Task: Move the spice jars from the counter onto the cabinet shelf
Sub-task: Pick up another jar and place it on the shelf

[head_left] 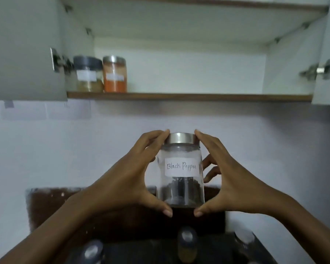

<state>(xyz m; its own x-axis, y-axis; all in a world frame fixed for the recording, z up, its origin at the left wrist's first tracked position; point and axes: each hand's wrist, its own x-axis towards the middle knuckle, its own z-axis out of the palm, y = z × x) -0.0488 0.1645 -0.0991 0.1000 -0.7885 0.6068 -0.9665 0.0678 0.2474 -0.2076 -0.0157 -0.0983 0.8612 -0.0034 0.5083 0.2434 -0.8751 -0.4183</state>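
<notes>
Below the Black Pepper jar (180, 168), nearest the lens: dark counter (141, 252) with three blurred jars. Left counter jar (92, 252) sits below-left, middle counter jar (186, 239) straight below, right counter jar (244, 237) below-right. Contents unreadable; I judge all three are yet to move.

At the jar: left hand (122, 180) and right hand (234, 180) clasp it from either side, forefingers on the steel lid (181, 138), thumbs under the base. It is upright and clear of the counter, label readable.

Above-left of the jar, farthest: cabinet shelf (189, 97), doors open, with the grey-lidded jar (88, 75) and orange-filled jar (114, 75) side by side.

Tally: two shelved, one in hand, at least three left.
</notes>
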